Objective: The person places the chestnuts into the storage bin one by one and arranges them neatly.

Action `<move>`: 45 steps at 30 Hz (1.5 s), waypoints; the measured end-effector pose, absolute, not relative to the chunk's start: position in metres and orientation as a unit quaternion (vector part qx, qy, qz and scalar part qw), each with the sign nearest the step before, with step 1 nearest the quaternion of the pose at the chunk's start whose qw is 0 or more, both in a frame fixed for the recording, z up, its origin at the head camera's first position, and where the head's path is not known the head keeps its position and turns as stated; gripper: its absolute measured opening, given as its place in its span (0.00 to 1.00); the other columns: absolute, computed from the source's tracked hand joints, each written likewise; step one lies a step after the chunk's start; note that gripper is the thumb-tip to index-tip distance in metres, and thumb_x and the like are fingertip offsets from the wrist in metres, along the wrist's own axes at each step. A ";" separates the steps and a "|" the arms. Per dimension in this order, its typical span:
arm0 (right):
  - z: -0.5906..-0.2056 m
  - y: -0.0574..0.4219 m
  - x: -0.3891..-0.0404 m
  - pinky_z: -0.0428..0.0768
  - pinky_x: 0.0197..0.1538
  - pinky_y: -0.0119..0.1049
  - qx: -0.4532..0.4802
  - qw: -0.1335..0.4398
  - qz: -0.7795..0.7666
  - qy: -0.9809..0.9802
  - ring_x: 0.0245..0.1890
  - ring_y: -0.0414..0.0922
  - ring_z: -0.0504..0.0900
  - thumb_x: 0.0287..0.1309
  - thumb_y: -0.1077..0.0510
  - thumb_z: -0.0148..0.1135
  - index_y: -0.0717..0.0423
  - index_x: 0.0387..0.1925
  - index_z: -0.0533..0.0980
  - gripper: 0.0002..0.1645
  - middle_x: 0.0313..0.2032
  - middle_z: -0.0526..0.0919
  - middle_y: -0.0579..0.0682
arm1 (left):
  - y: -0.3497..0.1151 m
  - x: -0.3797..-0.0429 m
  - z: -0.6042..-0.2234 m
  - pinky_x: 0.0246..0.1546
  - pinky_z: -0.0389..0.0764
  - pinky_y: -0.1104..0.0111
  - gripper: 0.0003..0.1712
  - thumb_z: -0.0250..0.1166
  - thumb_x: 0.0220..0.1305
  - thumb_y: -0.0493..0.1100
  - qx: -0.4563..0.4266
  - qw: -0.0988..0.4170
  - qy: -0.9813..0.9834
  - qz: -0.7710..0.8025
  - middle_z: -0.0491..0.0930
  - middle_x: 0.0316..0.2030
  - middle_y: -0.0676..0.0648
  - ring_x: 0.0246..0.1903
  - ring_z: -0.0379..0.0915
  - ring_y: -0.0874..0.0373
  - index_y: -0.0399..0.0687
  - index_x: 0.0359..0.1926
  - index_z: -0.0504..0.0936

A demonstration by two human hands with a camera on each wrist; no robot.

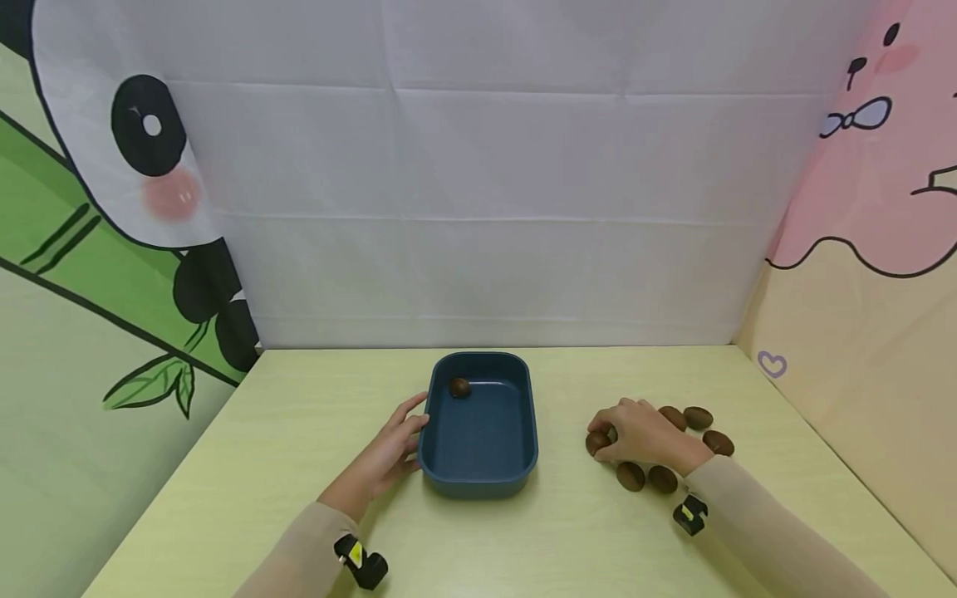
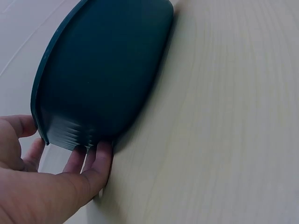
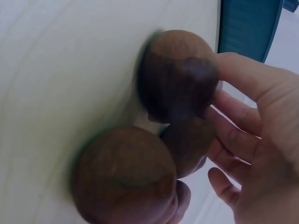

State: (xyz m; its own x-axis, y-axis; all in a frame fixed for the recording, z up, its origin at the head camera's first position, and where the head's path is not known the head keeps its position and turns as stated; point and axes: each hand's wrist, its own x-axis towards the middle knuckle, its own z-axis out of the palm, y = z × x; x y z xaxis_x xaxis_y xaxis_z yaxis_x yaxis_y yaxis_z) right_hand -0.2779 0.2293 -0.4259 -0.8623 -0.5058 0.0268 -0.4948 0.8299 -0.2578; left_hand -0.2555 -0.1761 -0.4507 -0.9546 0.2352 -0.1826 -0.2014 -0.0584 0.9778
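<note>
the dark blue tray point(image 1: 478, 477) sits on the pale counter point(image 1: 299, 432), mid-width. one brown nut point(image 1: 459, 387) lies inside it, in the far left corner; the rest of the tray floor is bare. the left hand point(image 1: 389, 453) rests against the tray's left wall, fingers point(image 2: 96, 161) straight and relaxed, touching the outer side near its base and gripping nothing. well to the right of the tray, the remaining nuts point(image 1: 699, 418) lie loose in a cluster on the counter. the right hand point(image 1: 639, 432) is down on that cluster, its fingertips point(image 3: 243, 77) curled about one nut point(image 3: 177, 74) at the cluster's left edge; the wrist view shows the nut pinched between thumb and fingers, with two more nuts just beside it. at least five others are visible around the hand, and some may be hidden under it. judgement: transfer is at an early stage, one nut in, most of the pile left, the next one in grasp but not clearly lifted.
</note>
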 end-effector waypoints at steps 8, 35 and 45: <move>-0.413 0.221 -0.288 0.71 0.32 0.36 -0.293 0.002 -0.148 0.945 0.23 0.37 0.69 0.53 0.51 0.75 0.51 0.46 0.85 0.19 0.30 0.81 0.37 | -0.177 -0.257 -0.452 0.51 0.77 0.54 0.33 0.50 0.78 0.48 0.013 0.152 0.667 0.729 0.62 0.69 0.31 0.58 0.75 0.41 0.59 0.78 0.50; -0.324 0.115 -0.321 0.80 0.46 0.37 -0.365 0.040 -0.233 0.901 0.41 0.40 0.83 0.58 0.51 0.73 0.54 0.52 0.81 0.21 0.43 0.85 0.43 | -0.177 -0.255 -0.450 0.52 0.76 0.52 0.34 0.50 0.77 0.49 0.013 0.153 0.673 0.724 0.62 0.69 0.32 0.56 0.77 0.42 0.60 0.78 0.49; -0.326 0.063 -0.341 0.79 0.47 0.33 -0.378 0.072 -0.220 0.897 0.41 0.35 0.82 0.59 0.52 0.72 0.52 0.50 0.82 0.18 0.40 0.86 0.40 | -0.176 -0.257 -0.450 0.51 0.76 0.53 0.33 0.50 0.77 0.48 0.008 0.153 0.671 0.726 0.63 0.68 0.31 0.57 0.76 0.43 0.60 0.78 0.51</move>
